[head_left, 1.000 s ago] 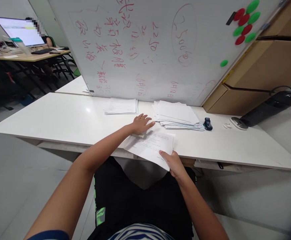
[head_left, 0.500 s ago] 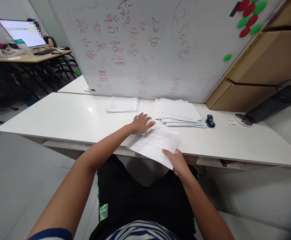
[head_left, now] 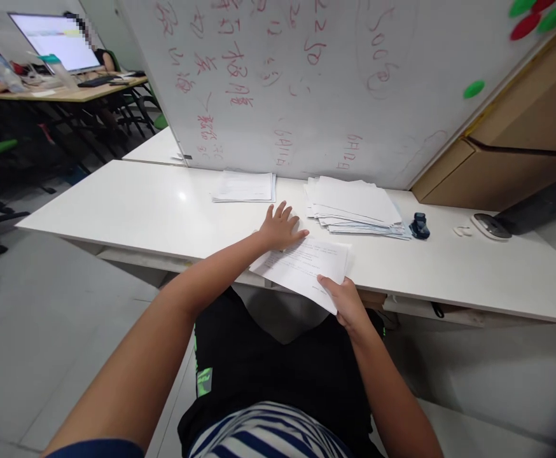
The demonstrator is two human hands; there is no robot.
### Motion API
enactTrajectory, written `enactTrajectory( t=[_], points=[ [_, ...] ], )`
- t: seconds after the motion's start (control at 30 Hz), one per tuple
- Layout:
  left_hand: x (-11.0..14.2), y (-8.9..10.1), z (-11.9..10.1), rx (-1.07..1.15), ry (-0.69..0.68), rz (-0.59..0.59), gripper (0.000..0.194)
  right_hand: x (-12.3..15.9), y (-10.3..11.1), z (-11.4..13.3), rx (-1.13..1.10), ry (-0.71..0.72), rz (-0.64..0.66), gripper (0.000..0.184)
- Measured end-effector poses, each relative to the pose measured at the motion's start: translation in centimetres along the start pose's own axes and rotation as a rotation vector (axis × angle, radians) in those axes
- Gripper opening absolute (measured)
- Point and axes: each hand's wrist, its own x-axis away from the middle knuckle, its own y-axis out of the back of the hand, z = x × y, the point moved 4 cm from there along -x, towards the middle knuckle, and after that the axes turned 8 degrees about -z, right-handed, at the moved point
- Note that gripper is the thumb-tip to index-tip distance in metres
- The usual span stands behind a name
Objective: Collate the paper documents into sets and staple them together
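Printed sheets of paper (head_left: 301, 267) lie at the front edge of the white desk, their near corner jutting past it. My right hand (head_left: 347, 299) grips that corner, thumb on top and fingers underneath. Over the far left part of the sheets is my left hand (head_left: 280, 229), fingers spread; whether its palm presses on the paper I cannot tell. Beyond it, a small neat stack of paper (head_left: 242, 186) sits against the whiteboard. To the right is a larger, uneven stack of paper (head_left: 354, 203), with a dark blue stapler (head_left: 420, 226) beside it.
A whiteboard (head_left: 316, 95) with red writing and round magnets stands along the back of the desk (head_left: 116, 210). Cardboard boxes (head_left: 488, 172), a computer mouse (head_left: 491, 226) and small white earbuds (head_left: 462, 231) are at right. At far left, people sit around another table (head_left: 82, 93) with a monitor (head_left: 56, 41).
The camera view has turned, so the scene sits further right and slightly higher. My left hand stays spread over the sheets and my right hand keeps its grip on the corner.
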Motion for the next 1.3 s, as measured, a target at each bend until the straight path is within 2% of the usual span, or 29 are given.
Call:
enactTrajectory(
  t=[0.13, 0.2, 0.27, 0.33, 0.37, 0.4, 0.53, 0.63, 0.8, 0.9, 1.0, 1.3],
  points=[
    [-0.5, -0.1, 0.9, 0.101, 0.059, -0.019, 0.080, 0.4, -0.2, -0.5, 0.001, 0.001, -0.001, 0.039],
    [-0.9, 0.6, 1.8, 0.230, 0.132, -0.095, 0.077, 0.4, 0.1, -0.5, 0.006, 0.022, 0.000, 0.040],
    [-0.7, 2.1, 2.9, 0.385, 0.189, -0.313, 0.071, 0.4, 1.1, -0.2, 0.028, 0.065, -0.015, 0.041],
    [1.0, 4.0, 4.0, 0.518, 0.195, -0.592, 0.063, 0.5, 2.8, 0.4, 0.081, 0.101, -0.055, 0.044],
    [2.2, 4.7, 4.5, 0.565, 0.186, -0.689, 0.060, 0.6, 3.9, 0.8, 0.116, 0.103, -0.086, 0.044],
    [3.6, 4.9, 4.9, 0.586, 0.174, -0.718, 0.057, 0.7, 5.0, 1.1, 0.147, 0.092, -0.115, 0.045],
    [8.2, 3.2, 5.8, 0.550, 0.157, -0.446, 0.057, 1.7, 8.8, 1.9, 0.132, -0.017, -0.146, 0.048],
    [9.5, 1.6, 6.1, 0.630, 0.194, -0.328, 0.069, 2.4, 10.0, 2.5, 0.050, 0.017, -0.136, 0.056],
    [9.1, 1.2, 6.2, 0.761, 0.208, -0.310, 0.064, 2.0, 10.1, 2.3, 0.093, 0.098, -0.132, 0.060],
    [9.0, 1.3, 6.1, 0.670, 0.224, -0.274, 0.059, 1.4, 9.6, 1.8, 0.165, 0.071, -0.098, 0.058],
    [8.9, 1.3, 5.6, 0.583, 0.174, -0.220, 0.048, 1.2, 9.3, 1.9, 0.163, 0.072, -0.098, 0.056],
    [9.0, 1.4, 5.5, 0.595, 0.178, -0.238, 0.044, 0.3, 9.0, 2.4, 0.195, 0.077, -0.213, 0.042]
  ],
)
